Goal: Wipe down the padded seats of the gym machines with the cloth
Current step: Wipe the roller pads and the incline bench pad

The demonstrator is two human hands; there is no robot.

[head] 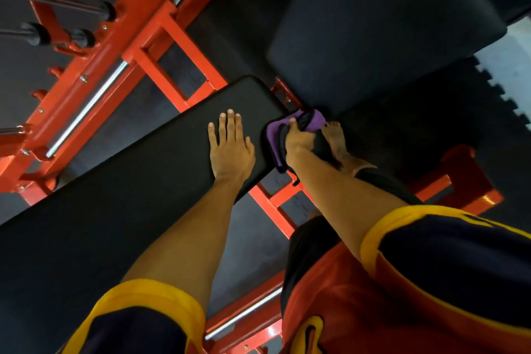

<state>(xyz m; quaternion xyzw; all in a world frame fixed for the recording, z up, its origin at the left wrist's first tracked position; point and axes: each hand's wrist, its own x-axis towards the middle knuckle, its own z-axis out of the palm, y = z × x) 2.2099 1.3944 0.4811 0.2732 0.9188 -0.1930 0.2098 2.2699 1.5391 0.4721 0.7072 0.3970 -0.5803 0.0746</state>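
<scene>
Here, the right grip (pixel 297 142) clutched a bunched purple-and-black cloth (pixel 316 119) at the end of the long black padded bench (pixel 129 175).
The left grip (pixel 230 149) lay just left of it, palm down on the padding, fingers straight and spread. The right grip's fingers curled round the cloth, which draped over the bench's end edge. Just beyond the right grip a bare foot (pixel 334 135) stood on the dark rubber floor mat (pixel 416 112); farther beyond sat a second broad black pad (pixel 388 26). The orange steel frame (pixel 161 26) ran left of both grips.
</scene>
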